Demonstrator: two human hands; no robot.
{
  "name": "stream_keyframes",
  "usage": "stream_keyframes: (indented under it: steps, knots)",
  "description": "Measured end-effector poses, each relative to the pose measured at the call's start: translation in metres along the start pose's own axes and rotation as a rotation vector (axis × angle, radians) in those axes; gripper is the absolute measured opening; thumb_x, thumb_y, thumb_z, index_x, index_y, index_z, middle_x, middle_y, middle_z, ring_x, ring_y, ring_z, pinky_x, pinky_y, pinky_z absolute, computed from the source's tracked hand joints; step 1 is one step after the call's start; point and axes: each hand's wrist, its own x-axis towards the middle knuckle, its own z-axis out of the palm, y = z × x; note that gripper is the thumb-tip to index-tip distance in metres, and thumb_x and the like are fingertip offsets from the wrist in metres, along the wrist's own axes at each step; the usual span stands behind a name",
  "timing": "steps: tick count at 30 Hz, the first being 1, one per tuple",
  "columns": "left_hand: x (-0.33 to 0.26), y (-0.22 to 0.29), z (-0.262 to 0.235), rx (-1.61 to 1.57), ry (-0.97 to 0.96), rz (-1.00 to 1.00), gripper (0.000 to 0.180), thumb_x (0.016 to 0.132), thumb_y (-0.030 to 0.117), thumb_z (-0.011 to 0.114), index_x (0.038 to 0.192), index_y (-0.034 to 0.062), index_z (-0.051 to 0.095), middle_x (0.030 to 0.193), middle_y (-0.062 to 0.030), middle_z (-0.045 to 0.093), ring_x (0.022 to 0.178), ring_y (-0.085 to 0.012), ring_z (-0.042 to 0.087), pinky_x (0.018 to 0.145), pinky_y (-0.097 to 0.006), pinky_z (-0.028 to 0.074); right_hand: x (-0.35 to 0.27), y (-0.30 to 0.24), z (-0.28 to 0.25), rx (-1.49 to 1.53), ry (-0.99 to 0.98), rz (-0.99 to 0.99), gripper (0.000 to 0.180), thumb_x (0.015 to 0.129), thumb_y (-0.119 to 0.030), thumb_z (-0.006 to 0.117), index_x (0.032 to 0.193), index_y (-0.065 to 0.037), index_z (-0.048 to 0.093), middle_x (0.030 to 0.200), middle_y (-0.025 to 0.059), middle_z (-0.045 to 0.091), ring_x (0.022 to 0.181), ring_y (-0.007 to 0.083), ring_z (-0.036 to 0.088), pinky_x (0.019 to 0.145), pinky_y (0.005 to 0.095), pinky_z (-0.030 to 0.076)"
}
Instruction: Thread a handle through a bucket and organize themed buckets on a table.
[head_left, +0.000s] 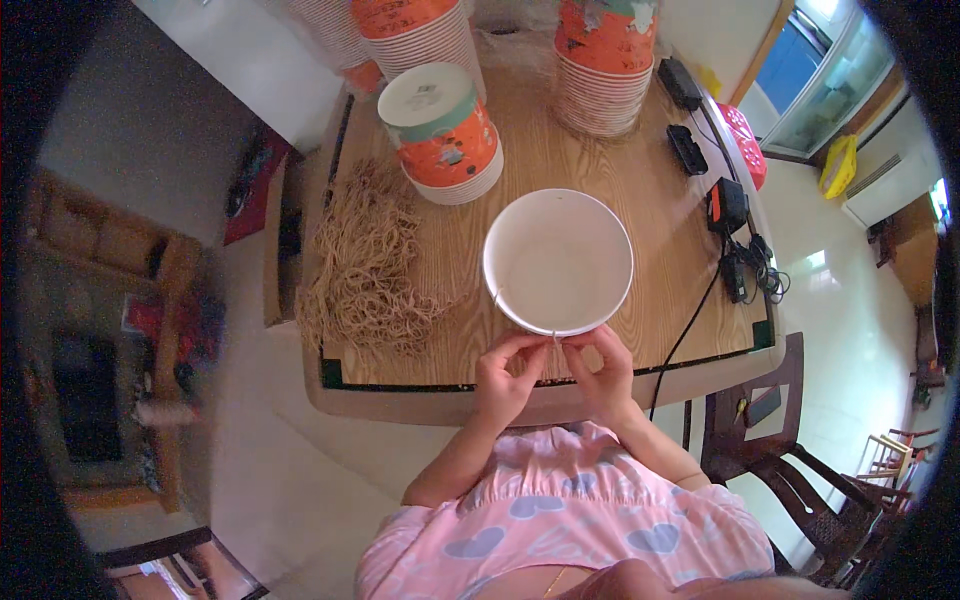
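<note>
A white paper bucket (558, 262) stands upright near the table's front edge, its open top showing a bare inside. At its near rim a thin pale string (556, 340) comes over the edge. My left hand (508, 382) and my right hand (604, 378) meet there, thumbs and fingertips pinching the string from either side just below the rim. A short bit of string also shows at the bucket's left rim. Left of the bucket lies a tangled heap of tan strings (365, 265).
Upside-down orange and green paper buckets (450, 150) stand behind the heap. Taller bucket stacks (605, 70) line the back. Black power adapters (728, 207) and a cable (690, 330) lie along the right side. A dark wooden chair (770, 440) stands right of the table.
</note>
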Motion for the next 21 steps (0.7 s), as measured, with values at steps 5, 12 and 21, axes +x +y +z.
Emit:
stream_keyframes:
  steps: [5, 12, 21]
  knots:
    - [0.002, 0.007, 0.003, -0.191, -0.014, -0.169, 0.01, 0.084, 0.004, 0.062, 0.092, -0.0018, 0.065, 0.087, -0.0035, 0.066, 0.074, -0.0064, 0.058, 0.064, -0.02, 0.046, -0.001, -0.001, 0.001, 0.004, 0.001, 0.001, 0.014, 0.072, 0.007, 0.062, 0.085, 0.002, 0.059, 0.085, 0.0096, 0.059, 0.078, 0.0197, 0.058, 0.07, 0.0283, 0.046]
    - [0.006, 0.024, 0.004, -0.25, -0.011, -0.309, 0.011, 0.085, 0.007, 0.062, 0.091, 0.0003, 0.067, 0.083, -0.0029, 0.067, 0.074, -0.0061, 0.059, 0.066, -0.019, 0.045, -0.007, -0.001, 0.005, 0.117, 0.045, 0.072, 0.01, 0.076, 0.008, 0.06, 0.084, 0.002, 0.058, 0.082, 0.0062, 0.057, 0.076, 0.0123, 0.052, 0.07, 0.0242, 0.043]
    - [0.0, 0.007, 0.005, -0.258, 0.015, -0.323, 0.011, 0.083, 0.009, 0.065, 0.09, 0.0015, 0.068, 0.075, 0.0009, 0.064, 0.065, -0.0034, 0.053, 0.057, -0.018, 0.04, -0.003, -0.002, 0.005, 0.025, 0.024, 0.02, 0.009, 0.08, 0.005, 0.059, 0.088, 0.003, 0.057, 0.082, 0.0041, 0.057, 0.072, 0.0105, 0.051, 0.067, 0.0231, 0.042]
